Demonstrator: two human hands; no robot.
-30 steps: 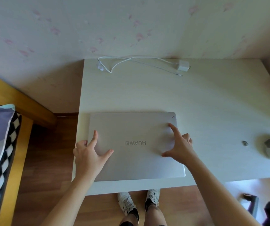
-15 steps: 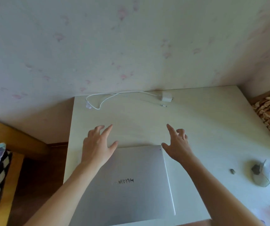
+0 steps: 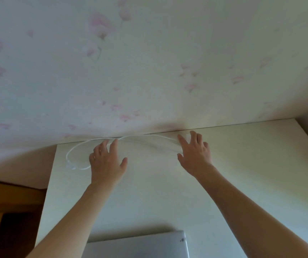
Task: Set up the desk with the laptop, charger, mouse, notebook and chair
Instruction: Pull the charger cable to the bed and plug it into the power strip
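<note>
White charger cable point(image 3: 78, 147) lies in a loose loop along the far edge of the bench point(image 3: 252, 174), pressed up against the flowered wallpaper point(image 3: 112, 71), and both hands have gone out to it. The left hand point(image 3: 107, 161) hovers over the loop near the far left corner, fingers spread and slightly curled, its grip open and holding nothing; the fingertips sit at or just above the cable, though contact is hard to judge. The right hand point(image 3: 194, 152) is further right along the same far edge, also open with fingers fanned, over the spot where the cable runs on. A pale block shows just past its fingers and is probably the charger's plug, but it is blurred and mostly hidden, so I cannot be sure. Reaching with two hands makes sense here: a slack cable trails and snags, so one hand can gather the loop while the other takes the heavier end.

Silver laptop point(image 3: 140, 244) lies closed at the near edge, between the forearms, well apart from the cable. Nothing stands between the hands and the cable. To the left, past the bench edge, a wooden frame point(image 3: 9, 194) shows. Mouse, notebook and chair are out of view.
</note>
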